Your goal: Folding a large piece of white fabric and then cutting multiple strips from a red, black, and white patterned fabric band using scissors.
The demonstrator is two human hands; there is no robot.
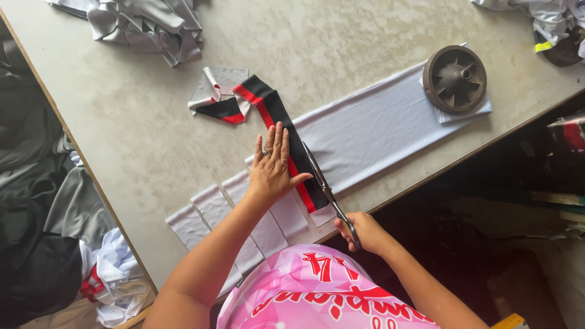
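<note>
Head view: cutting a white fabric band along a black-and-red strip.

Grey surface (140, 122) carries a long white fabric band (378, 131), weighted at its far end by a round dark metal wheel (454, 78). Crumpled grey cloth (149, 24) lies at the far edge. White cut pieces (210, 210) lie side by side near the person. A black-and-red strip (277, 116) crosses the band. Left hand (271, 167) presses flat on it, fingers spread. Right hand (364, 231) is closed around the handles of scissors (323, 186), their blades lying beside the strip's edge.
</note>
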